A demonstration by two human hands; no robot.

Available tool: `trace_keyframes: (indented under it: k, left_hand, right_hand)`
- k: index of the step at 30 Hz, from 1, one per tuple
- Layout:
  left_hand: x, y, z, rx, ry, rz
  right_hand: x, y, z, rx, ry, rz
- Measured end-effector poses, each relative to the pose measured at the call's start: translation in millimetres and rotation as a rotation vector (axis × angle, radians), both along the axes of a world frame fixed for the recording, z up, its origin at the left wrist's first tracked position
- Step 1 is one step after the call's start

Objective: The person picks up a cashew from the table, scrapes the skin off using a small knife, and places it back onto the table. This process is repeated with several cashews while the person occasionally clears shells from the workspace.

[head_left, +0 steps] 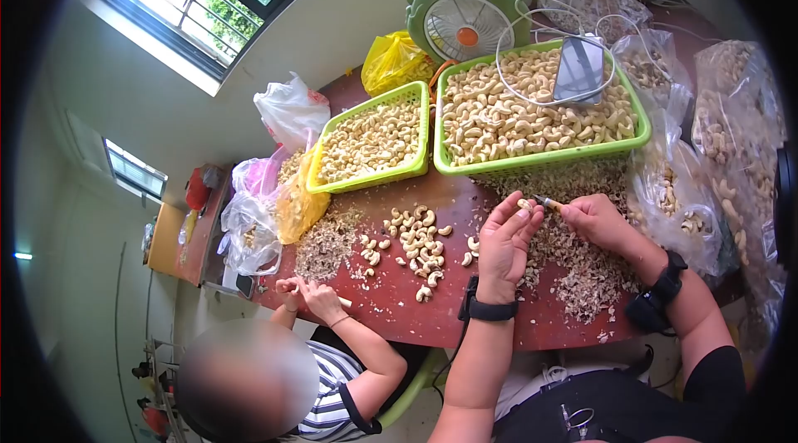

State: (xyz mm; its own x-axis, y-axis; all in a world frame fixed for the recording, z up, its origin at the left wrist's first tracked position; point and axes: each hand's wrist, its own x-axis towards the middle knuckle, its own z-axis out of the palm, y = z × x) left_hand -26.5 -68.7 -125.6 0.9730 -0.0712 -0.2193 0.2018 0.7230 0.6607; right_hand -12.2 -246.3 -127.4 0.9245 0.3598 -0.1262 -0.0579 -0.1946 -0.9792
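Observation:
My left hand (507, 243) holds a pale cashew (524, 204) between its fingertips, above the red table (399, 322). Closed round the handle of a small knife (547, 203), my right hand (597, 222) is just to the right, with the blade pointing at the nut. Flaky husk scraps (586, 281) lie beneath both hands. Left of my left hand is a loose group of cashews (422, 243). Behind my hands stands a large green basket (544, 162) heaped with cashews.
A smaller green basket (366, 180) of cashews stands left of the large one. A phone (579, 69) with a white cable lies on the nuts, near a fan (470, 19). Plastic bags (736, 135) line the right side. A co-worker's hands (320, 297) are at lower left.

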Motion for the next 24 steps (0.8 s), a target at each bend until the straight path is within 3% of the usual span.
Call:
trace_keyframes:
  k: [24]
  left_hand:
    - [-6.3,-6.2,0.3,-0.073,-0.049,0.011]
  right_hand:
    - [-4.1,5.2,4.6,0.101,0.102,0.134]
